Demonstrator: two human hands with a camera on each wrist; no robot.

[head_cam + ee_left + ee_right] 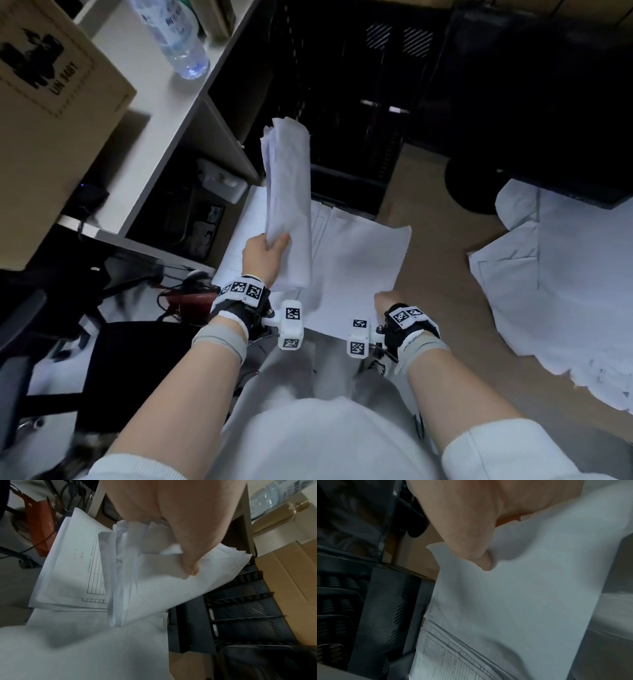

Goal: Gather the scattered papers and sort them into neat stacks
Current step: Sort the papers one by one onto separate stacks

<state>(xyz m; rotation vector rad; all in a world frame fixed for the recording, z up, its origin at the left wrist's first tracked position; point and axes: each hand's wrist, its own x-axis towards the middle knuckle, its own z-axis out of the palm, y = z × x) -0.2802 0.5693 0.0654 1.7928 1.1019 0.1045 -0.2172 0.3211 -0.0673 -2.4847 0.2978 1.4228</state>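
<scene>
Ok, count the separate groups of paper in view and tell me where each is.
3: a bundle gripped by the left hand; a spread on the floor ahead, its top sheet pinched by the right hand; a loose pile to the right. More may lie hidden.

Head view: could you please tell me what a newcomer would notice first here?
The left hand grips a curled bundle of papers raised above the floor. Beneath it, the right hand pinches the near edge of a blank top sheet; more loose papers sprawl at right.

I'm looking into an office corner: printed forms (346, 260) spread on the floor (442, 246), a black mesh document tray (243, 616), white shelving (191, 113) holding a cardboard box (51, 113), tangled cables (171, 294) below.
</scene>
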